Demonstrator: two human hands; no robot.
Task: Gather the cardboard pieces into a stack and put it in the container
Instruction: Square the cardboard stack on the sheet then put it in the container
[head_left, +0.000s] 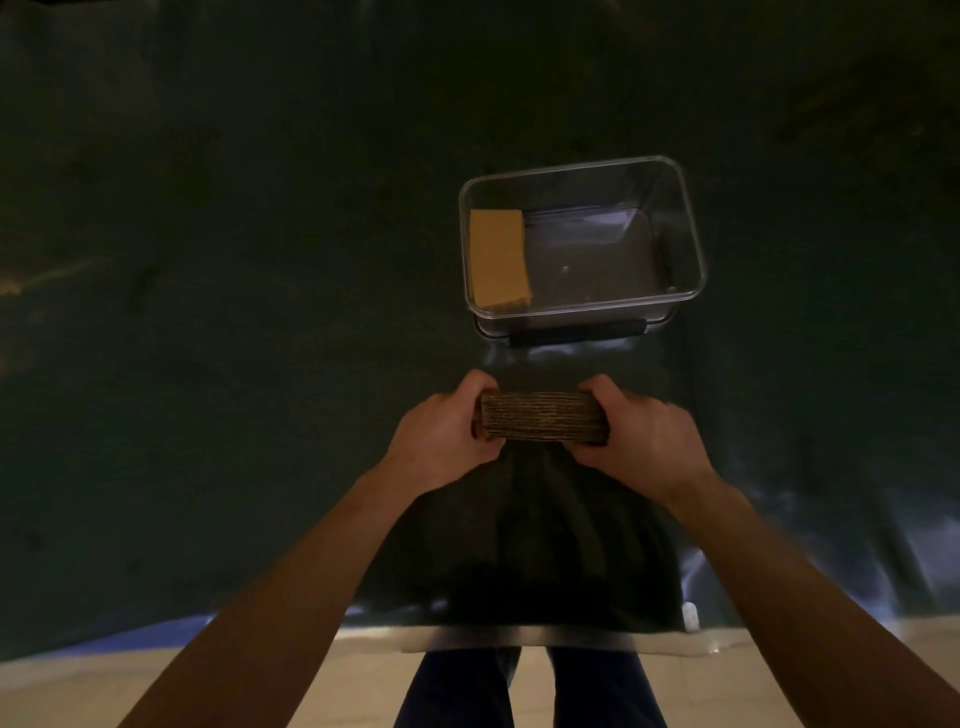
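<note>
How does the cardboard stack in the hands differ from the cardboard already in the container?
The held stack is clamped between the left hand and right hand, in front of the clear container; the cardboard in the container lies at its left end. The held stack shows its dark layered edge; the cardboard in the container shows a lit, flat tan face. Both are brown cardboard.

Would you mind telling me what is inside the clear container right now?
A tan stack of cardboard pieces lies against the left wall of the clear container. The rest of its floor shows bare. Anything beneath that cardboard is covered.
</note>
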